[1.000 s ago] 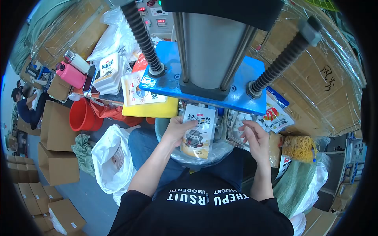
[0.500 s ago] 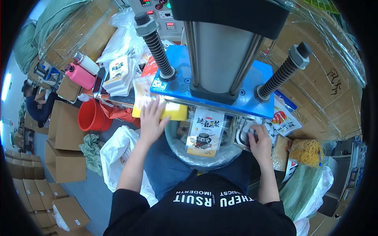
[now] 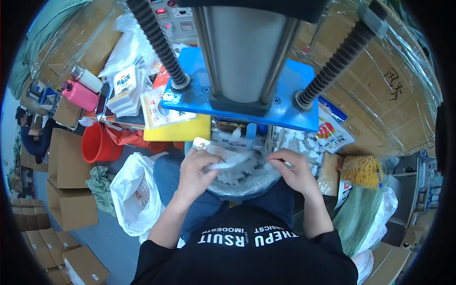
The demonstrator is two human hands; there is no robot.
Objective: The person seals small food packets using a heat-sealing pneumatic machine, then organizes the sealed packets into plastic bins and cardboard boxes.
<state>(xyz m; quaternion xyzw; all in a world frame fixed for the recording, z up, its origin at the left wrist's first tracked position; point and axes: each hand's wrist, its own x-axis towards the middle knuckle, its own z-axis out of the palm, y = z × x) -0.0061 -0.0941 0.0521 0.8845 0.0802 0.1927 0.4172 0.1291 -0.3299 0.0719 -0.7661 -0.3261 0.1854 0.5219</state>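
My left hand [image 3: 196, 172] is closed on a white printed pouch [image 3: 227, 157], which is tilted and smeared by motion. At the pouch's right, my right hand [image 3: 295, 172] has its thumb and forefinger pinched together; what they hold, if anything, I cannot make out. Beneath both hands, a basin lined with clear plastic [image 3: 244, 190] sits at my lap, with white toothed pieces [image 3: 232, 175] in it. The blue plate [image 3: 190, 102] of a press stands just beyond my hands. A yellow block [image 3: 180, 130] lies left of the press, with another printed pouch [image 3: 159, 111] on it.
Spring-wrapped rods [image 3: 164, 45] rise from the press plate. To the right are white pieces [image 3: 301, 142], yellow rubber bands [image 3: 363, 172] and a large carton [image 3: 380, 90]. A red bucket [image 3: 99, 145] and white sack [image 3: 130, 199] stand left. Another person [image 3: 35, 135] sits far left.
My left hand has left the yellow block and taken the pouch, lifting and tilting it. My right hand has moved left from the white pieces. More rod length shows above the press plate.
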